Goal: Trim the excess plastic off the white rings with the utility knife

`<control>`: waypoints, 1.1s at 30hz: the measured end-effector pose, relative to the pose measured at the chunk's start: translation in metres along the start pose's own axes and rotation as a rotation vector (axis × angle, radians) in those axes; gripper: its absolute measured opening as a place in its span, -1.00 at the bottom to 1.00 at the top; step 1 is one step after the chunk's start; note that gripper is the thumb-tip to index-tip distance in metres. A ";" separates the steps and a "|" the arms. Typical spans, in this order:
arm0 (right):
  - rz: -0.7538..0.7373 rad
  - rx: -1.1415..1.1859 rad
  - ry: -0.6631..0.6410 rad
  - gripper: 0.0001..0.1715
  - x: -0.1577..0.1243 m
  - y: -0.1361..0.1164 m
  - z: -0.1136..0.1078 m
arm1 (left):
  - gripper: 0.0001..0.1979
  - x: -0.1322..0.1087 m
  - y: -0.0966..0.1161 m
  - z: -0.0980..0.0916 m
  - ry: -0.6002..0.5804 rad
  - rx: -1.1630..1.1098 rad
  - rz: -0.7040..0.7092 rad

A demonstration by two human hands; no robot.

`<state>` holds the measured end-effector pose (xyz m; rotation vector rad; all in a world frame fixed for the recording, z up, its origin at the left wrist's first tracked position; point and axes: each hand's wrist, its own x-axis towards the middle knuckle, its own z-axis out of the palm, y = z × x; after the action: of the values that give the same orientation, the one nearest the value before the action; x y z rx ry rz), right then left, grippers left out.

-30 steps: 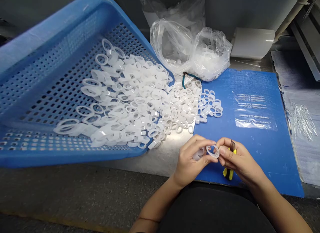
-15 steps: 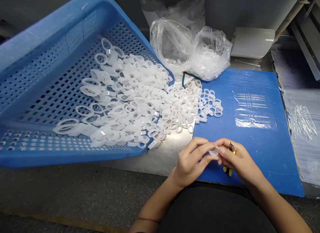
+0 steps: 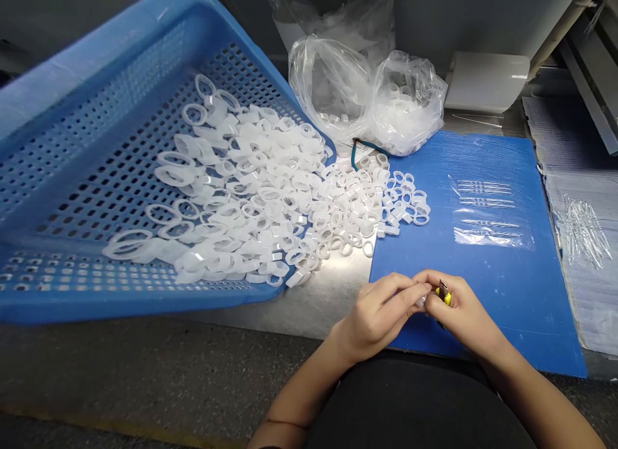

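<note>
My left hand (image 3: 381, 311) is closed, its thumb and fingers pinching a translucent white plastic ring (image 3: 421, 302), mostly covered by the fingertips. Against it, the fingertips of my right hand (image 3: 458, 311) meet the same ring. A small yellow utility knife (image 3: 445, 296) with a dark tip pointing up is gripped in my right hand; most of its handle is hidden by the fingers. Both hands are above the front of a blue board (image 3: 512, 301). To their upper left, many similar rings (image 3: 342, 204) lie in a loose heap.
A blue perforated basket (image 3: 120, 301) lies tilted at the left, rings spilling from it. Clear plastic bags (image 3: 410, 108) of white pieces stand behind. Clear packets of slender metallic pieces (image 3: 487, 224) lie on the board; loose ones (image 3: 582, 230) are at the right.
My hands have come closer together and turned, so the ring is now mostly covered by fingers. The knife has shifted up in my right hand, its handle more hidden.
</note>
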<state>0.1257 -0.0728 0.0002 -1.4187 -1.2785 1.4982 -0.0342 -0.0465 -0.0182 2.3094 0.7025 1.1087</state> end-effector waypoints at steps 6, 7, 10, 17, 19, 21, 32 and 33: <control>0.040 0.082 -0.060 -0.87 -0.001 -0.002 -0.004 | -0.76 -0.001 0.001 0.002 0.053 -0.065 -0.081; 0.036 0.108 -0.074 -0.85 -0.001 -0.002 -0.005 | -0.76 -0.002 0.001 0.002 0.070 -0.080 -0.107; 0.010 0.148 -0.090 -0.83 -0.001 -0.004 -0.006 | -0.76 -0.002 0.002 0.001 0.090 -0.103 -0.141; 0.032 0.024 -0.024 -0.88 0.000 -0.002 -0.004 | -0.79 -0.001 0.000 0.005 0.057 -0.061 -0.061; 0.023 0.003 -0.013 -0.85 0.000 -0.001 -0.004 | -0.81 -0.001 0.000 0.006 0.067 -0.085 -0.091; 0.016 0.001 -0.029 -0.82 0.000 0.000 -0.004 | -0.84 -0.001 0.001 0.007 0.103 -0.142 -0.187; 0.006 0.037 -0.071 -0.80 -0.007 -0.005 -0.007 | -0.82 -0.001 -0.001 0.006 0.228 -0.333 -0.394; 0.007 0.043 -0.067 -0.79 -0.007 -0.005 -0.007 | -0.82 -0.001 -0.002 0.006 0.229 -0.331 -0.380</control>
<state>0.1330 -0.0765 0.0071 -1.3566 -1.2747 1.5803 -0.0301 -0.0473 -0.0234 1.7040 0.9196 1.2099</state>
